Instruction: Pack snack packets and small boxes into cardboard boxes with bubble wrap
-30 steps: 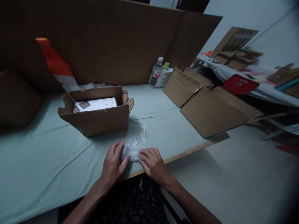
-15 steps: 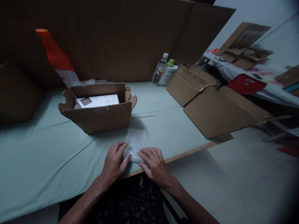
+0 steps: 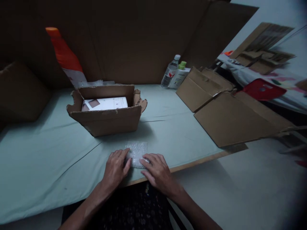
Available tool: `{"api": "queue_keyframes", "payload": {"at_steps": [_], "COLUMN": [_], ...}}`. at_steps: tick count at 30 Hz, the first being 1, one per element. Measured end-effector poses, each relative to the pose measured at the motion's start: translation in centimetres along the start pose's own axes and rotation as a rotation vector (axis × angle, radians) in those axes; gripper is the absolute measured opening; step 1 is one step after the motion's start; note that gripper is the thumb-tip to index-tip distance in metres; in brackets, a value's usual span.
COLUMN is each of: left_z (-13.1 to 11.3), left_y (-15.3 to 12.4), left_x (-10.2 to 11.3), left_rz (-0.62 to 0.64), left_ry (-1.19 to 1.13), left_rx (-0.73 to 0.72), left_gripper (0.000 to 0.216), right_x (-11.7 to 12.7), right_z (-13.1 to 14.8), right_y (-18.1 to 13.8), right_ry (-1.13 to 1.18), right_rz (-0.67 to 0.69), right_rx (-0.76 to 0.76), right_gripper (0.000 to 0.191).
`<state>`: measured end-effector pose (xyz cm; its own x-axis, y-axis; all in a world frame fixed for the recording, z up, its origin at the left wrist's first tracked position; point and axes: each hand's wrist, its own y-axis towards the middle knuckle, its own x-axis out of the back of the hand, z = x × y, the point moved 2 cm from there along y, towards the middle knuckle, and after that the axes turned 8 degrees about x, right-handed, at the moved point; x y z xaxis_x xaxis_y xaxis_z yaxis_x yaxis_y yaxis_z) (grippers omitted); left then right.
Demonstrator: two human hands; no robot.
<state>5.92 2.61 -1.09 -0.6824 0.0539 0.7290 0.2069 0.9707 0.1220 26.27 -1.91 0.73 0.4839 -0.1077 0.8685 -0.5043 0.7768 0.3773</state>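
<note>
- One desk draped in pale green cloth (image 3: 182,124); working a little back from its edge should keep things from slipping off.
- One open brown cardboard box (image 3: 107,123), beyond the hands, with one white printed box (image 3: 111,103) inside.
- One orange-and-white bottle-shaped container (image 3: 68,59), behind that box.
- Two bare hands: the left hand (image 3: 116,166) touches the sheet's left side, the right hand (image 3: 155,167) its near right corner; on each, thumb and fingers stand apart.
- One clear, bubbled plastic sheet (image 3: 137,151), on the desk between the hands; light, even pressure from both sides should keep it flat and square.
</note>
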Motion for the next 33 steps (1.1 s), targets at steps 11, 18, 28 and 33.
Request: {"api": "queue_keyframes", "payload": {"at_steps": [11,18,28,33], "left_z": [1.8,0.7,3.2,5.5], "left_y": [-2.3,-1.8,3.7,5.0], "left_x": [0.4,0.6,8.1,6.7], "left_rz": [0.075,-0.009,-0.416,-0.414], "left_ry": [-0.912,-0.956,-0.74,-0.651], "left_rx": [0.54,0.437,0.256,0.274], "left_gripper": [0.084,0.063,0.047,0.04], "right_x": [-1.2,0.6,13.1,12.5], "right_z": [0.6,0.1,-1.9,-3.4], "right_y": [2.7,3.8,17.1,24.2], "right_ry": [0.588,0.76,0.047,-0.516], "right_rz": [-0.035,0.061,-0.386,0.127], "right_rx": [-0.275,-0.421,-0.088,-0.25], "right_gripper": [0.018,0.039,0.022,0.027]}}
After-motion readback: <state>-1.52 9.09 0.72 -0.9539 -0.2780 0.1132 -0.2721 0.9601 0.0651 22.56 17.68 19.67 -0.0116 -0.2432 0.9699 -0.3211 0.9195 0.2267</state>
